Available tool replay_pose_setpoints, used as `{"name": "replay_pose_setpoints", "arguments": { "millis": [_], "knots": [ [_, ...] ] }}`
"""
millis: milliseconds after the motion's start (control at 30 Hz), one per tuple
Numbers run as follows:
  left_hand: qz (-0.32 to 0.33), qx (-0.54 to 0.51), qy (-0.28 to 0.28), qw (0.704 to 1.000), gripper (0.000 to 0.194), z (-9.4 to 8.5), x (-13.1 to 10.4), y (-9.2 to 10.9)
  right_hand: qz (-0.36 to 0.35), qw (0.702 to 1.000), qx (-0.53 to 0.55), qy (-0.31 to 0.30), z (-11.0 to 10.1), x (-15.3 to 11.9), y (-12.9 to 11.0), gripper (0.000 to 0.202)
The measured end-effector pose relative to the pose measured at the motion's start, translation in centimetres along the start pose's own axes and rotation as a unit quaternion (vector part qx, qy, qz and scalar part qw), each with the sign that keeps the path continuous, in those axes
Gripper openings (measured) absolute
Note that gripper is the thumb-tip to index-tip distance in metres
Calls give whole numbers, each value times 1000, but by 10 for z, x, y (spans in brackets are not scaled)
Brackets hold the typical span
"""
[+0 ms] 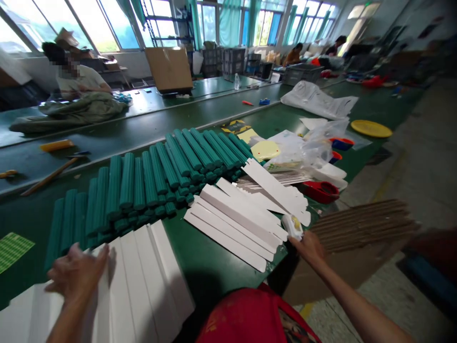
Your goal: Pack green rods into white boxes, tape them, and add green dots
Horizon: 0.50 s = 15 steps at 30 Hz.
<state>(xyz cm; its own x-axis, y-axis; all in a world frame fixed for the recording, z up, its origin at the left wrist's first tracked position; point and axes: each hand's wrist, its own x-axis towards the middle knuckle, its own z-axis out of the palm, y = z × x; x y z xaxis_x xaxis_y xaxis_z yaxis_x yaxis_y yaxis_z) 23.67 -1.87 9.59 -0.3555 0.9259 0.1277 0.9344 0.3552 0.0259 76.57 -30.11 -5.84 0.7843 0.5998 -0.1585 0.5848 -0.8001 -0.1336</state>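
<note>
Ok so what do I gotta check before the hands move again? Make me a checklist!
1. Right hand's grip has hold of the small white thing: ok.
2. Left hand's grip is firm on the long white cartons: cannot tell; the hand is at them, but blurred.
3. Green rods are lying on the table: ok, heaped in rows.
4. Flat white pieces are neatly squared up: not ok, they're fanned out and overlapping.
</note>
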Motion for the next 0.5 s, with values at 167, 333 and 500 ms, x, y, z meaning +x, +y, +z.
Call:
{"name": "replay_pose_setpoints", "arguments": {
  "millis": [167,333,500],
  "knots": [
    [250,-171,90,949,47,65,-30,69,-45,998,23,-23,7,35,-13,57],
    [523,-136,32,841,54,71,-125,180,-63,997,43,-28,7,43,-15,64],
    [692,-68,-42,717,47,63,-148,263,-41,992,108,-51,6,48,-8,54]
  ]
}}
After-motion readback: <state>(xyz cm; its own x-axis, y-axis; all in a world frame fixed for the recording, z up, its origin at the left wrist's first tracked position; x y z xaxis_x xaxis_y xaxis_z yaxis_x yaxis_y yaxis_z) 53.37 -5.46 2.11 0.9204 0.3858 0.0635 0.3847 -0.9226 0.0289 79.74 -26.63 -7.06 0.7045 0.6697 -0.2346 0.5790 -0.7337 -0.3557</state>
